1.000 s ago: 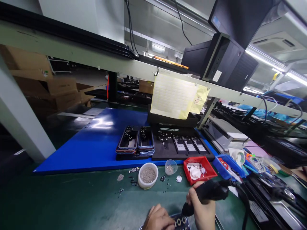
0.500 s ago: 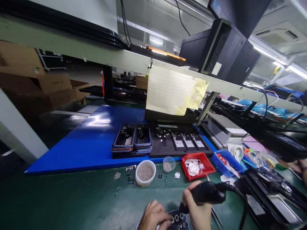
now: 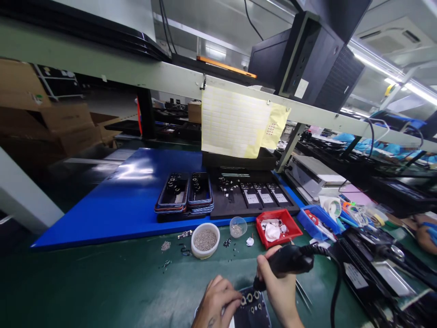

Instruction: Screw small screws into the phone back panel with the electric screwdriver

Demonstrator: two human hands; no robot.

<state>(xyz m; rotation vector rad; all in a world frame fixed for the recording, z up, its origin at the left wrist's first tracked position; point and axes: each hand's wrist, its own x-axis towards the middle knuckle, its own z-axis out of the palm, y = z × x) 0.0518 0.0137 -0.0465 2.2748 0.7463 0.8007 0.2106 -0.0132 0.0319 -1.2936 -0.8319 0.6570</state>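
My right hand (image 3: 278, 284) is wrapped round a black corded electric screwdriver (image 3: 290, 262), its tip pointing down at the upper edge of a phone housing (image 3: 254, 314). That housing lies at the bottom of the head view, dark inside with a pale blue rim and several gold camera rings; its lower part is cut off by the frame. My left hand (image 3: 220, 303) grips the housing's left side, fingers bent and fingertips close to the rings. Just right of my right hand, metal tweezers (image 3: 303, 294) lie on the green mat.
Beyond my hands stand a white tub of tiny screws (image 3: 205, 241), a clear cup (image 3: 238, 227), a red tray (image 3: 279, 228) and a blue tray (image 3: 317, 222). Stacked phone frames (image 3: 184, 193) and a black foam tray (image 3: 235, 207) rest behind. Another person's hand (image 3: 426, 234) shows at far right.
The view has shifted slightly, so the bench items appear a little further left and higher. Both hands stay at the phone housing, the screwdriver still held over it.
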